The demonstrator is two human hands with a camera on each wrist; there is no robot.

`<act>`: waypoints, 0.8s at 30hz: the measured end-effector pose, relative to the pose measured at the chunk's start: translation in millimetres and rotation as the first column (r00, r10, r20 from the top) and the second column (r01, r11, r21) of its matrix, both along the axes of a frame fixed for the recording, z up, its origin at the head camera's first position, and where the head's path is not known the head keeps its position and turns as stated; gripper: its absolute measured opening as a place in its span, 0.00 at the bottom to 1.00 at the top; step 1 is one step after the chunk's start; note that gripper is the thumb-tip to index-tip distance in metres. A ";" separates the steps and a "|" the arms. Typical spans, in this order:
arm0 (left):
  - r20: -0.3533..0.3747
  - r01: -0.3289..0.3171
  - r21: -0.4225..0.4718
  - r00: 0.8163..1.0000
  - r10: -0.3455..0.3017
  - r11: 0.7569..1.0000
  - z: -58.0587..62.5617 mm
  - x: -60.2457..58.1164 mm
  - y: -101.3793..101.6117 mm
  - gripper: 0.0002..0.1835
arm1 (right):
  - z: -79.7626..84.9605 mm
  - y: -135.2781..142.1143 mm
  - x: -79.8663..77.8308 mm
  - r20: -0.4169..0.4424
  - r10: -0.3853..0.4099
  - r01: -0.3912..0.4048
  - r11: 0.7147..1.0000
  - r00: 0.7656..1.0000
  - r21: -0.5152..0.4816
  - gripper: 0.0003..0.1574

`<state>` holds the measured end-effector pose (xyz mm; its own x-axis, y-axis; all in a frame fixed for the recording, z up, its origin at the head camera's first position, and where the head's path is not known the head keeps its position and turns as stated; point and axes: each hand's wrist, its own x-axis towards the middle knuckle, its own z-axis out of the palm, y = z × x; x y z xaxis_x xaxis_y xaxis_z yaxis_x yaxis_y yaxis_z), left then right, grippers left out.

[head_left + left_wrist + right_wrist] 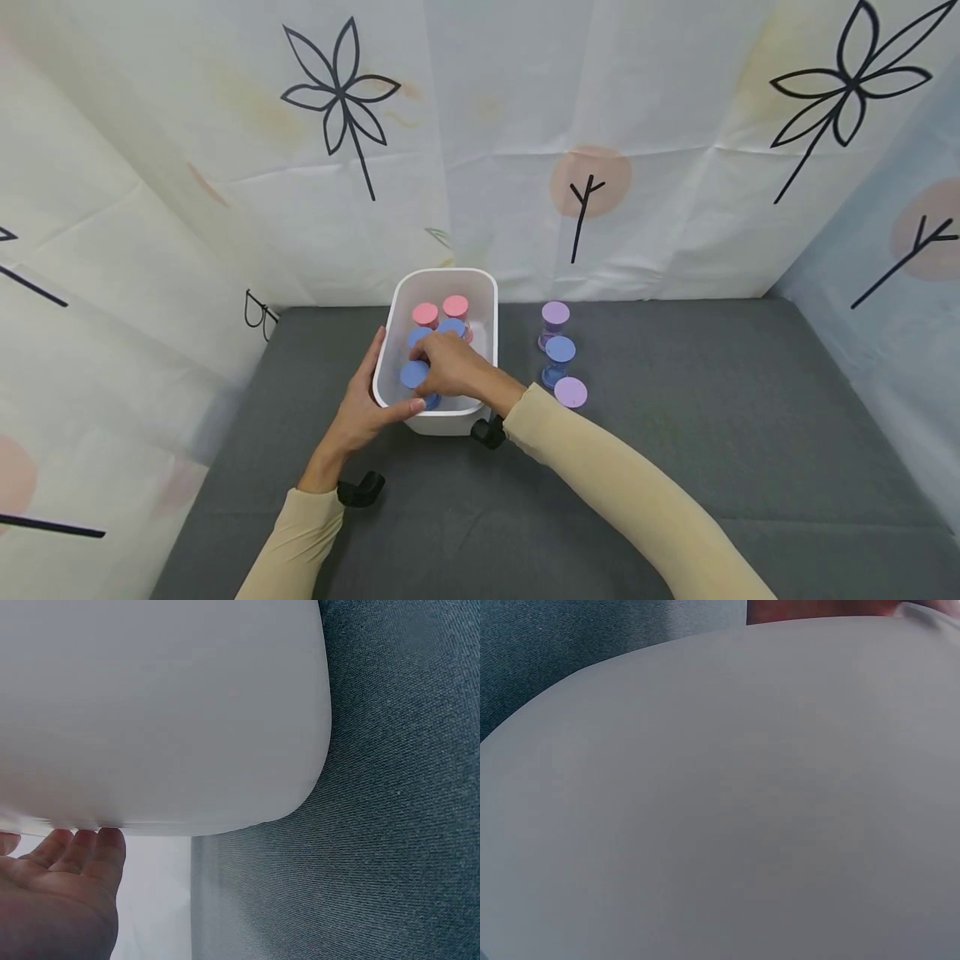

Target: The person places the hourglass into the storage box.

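Observation:
A white plastic bin (486, 333) holds several small sand timers. My right hand (450, 364) reaches over its right side, index finger and thumb pinching a blue-capped sand timer (414, 374). Beyond it stand other blue sand timers (452, 327), partly hidden by the fingers, and two pink ones (425, 314) at the back. My left hand (363, 412) steadies the bin's front left corner, straight fingers along the outer left wall and thumb on the front rim. In the left wrist view its fingertips (111, 838) touch the bin wall. The right wrist view is nearly filled by the bin's outside.
Right of the bin, a row of sand timers stands on the dark grey tabletop (675, 400): a purple one (555, 313) at the back, a blue one (560, 349) in the middle and a lilac one (571, 392) nearest my right sleeve. Printed white cloth (495, 208) hangs behind.

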<state>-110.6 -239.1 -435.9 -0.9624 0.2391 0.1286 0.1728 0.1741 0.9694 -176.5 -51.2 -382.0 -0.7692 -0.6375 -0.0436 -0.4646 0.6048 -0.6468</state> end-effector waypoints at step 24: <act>0.023 -0.019 0.006 1.000 0.019 1.000 -2.0 -1.6 -0.5 0.63 | 42.9 76.3 1.2 0.025 -0.131 0.132 0.947 0.991 -0.293 0.30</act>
<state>-112.2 -239.5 -437.9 -0.9694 0.2200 0.1084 0.1477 0.1708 0.9742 -175.3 25.0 -339.1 -0.8474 -0.5158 0.1260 -0.3897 0.4431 -0.8073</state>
